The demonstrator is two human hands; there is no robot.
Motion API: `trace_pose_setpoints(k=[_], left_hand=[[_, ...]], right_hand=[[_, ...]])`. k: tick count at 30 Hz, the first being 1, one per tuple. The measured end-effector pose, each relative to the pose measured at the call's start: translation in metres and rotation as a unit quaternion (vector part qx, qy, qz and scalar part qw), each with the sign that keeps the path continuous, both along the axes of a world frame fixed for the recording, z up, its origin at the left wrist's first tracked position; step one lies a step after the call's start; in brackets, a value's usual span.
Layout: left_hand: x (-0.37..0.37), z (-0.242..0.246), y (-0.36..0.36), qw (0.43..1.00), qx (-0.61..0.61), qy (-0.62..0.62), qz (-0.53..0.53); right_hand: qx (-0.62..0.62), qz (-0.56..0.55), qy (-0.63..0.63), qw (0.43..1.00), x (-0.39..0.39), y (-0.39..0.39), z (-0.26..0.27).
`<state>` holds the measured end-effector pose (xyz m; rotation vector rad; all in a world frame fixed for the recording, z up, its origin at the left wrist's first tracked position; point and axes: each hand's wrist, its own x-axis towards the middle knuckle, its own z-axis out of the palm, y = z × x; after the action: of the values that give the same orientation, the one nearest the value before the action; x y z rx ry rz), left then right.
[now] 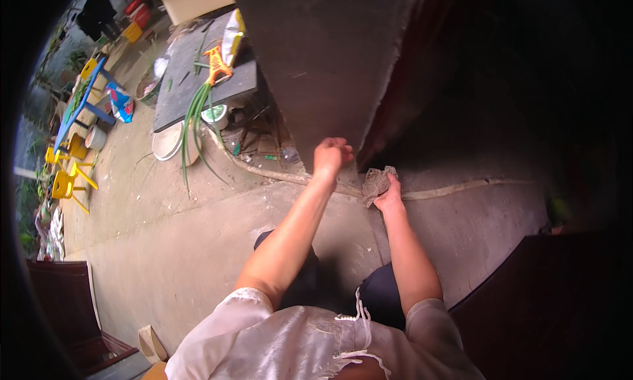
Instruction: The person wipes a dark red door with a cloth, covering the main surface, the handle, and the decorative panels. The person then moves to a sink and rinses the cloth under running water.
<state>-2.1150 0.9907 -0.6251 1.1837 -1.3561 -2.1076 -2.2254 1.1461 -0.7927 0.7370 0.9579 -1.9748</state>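
Observation:
A crumpled brown-grey cloth [378, 185] is gripped in my right hand [389, 194], beside the lower corner of a dark upright panel or wall edge [341, 73]. My left hand [332, 157] is raised in front of the panel's lower part, with its fingers curled. Whether it touches the panel or holds anything small cannot be told. A pale hose [257, 170] runs along the concrete floor behind both hands. The area right of the panel is very dark.
To the left stands a low grey slab table [183, 83] with long green leaves [198, 103], an orange packet [216, 66] and a pale basin [198, 3]. Farther left are a blue table [79, 103], yellow chairs [63, 183] and a white bucket [96, 138]. A dark red panel [544, 301] stands at lower right.

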Motion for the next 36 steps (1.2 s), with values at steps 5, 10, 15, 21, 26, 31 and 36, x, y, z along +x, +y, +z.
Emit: trace_pose_setpoints(k=[5,10,15,21,26,31,36], left_hand=[[-0.022,-0.025,0.024,0.988,-0.093,-0.039,-0.113],[-0.011,-0.03,0.025,0.967,-0.236,-0.071,-0.063],[-0.008,0.008,0.035,0.983,-0.173,0.016,-0.053],[-0.011,0.007,0.045,0.973,-0.216,0.07,-0.046],[-0.018,-0.004,0.045,0.969,-0.235,0.062,-0.047],[-0.015,0.011,0.03,0.971,-0.209,0.076,-0.09],[-0.012,-0.001,0.024,0.971,-0.196,0.079,-0.113]], right_hand=[[-0.133,-0.05,-0.05,0.989,-0.031,-0.043,-0.039],[-0.117,-0.018,-0.088,0.989,-0.022,-0.061,0.089],[-0.161,0.062,0.114,0.978,0.009,-0.003,0.168],[0.125,-0.104,0.547,0.821,0.02,0.011,0.209],[0.246,-0.082,0.646,0.718,0.023,-0.045,0.106],[0.337,-0.052,0.626,0.701,0.026,-0.054,-0.011],[0.326,0.006,0.33,0.886,0.007,-0.03,-0.037]])
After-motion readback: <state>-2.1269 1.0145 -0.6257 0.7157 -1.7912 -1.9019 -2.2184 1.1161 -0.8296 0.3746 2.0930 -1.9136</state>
